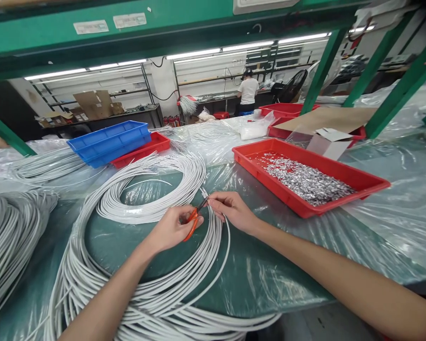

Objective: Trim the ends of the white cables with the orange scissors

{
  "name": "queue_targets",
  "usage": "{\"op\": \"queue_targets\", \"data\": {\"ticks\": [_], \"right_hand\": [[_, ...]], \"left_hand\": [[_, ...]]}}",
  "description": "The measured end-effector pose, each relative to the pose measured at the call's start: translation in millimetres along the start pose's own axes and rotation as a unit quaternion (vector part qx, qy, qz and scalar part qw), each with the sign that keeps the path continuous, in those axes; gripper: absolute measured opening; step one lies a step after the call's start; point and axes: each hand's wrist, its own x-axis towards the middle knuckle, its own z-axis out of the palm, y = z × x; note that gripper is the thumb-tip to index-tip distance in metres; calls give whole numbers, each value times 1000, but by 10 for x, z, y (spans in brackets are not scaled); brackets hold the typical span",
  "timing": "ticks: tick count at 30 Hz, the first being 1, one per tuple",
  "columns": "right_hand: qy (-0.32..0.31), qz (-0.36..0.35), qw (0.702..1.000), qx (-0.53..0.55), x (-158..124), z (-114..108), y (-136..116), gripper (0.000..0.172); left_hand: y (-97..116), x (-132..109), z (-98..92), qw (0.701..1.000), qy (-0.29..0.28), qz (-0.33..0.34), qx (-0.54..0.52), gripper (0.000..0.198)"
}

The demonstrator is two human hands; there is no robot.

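Note:
A big coil of white cable [135, 199] lies on the plastic-covered green table [262, 274]. My left hand [172, 229] is closed round orange-handled scissors [195, 219], whose dark blades point up to the right at the coil's right side. My right hand [232, 210] pinches a strand of the white cable right at the blade tips. The cable end itself is too small to make out.
A red tray [362, 177] of small silvery metal parts sits to the right. A blue tray [110, 139] stacked on a red one stands at the back left. More white cable [7, 237] is heaped at the far left. A person in a white shirt [247, 90] works far behind.

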Motion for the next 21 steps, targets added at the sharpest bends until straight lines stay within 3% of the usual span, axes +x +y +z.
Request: {"op": "queue_targets", "data": {"ticks": [11,21], "right_hand": [[-17,-32,995,-90,-8,-40,-116,39],[-83,30,996,12,22,-120,-134,36]], "left_hand": [[31,2,26,1000,3,-4,12,32],[47,-16,26,999,18,-41,8,41]]}}
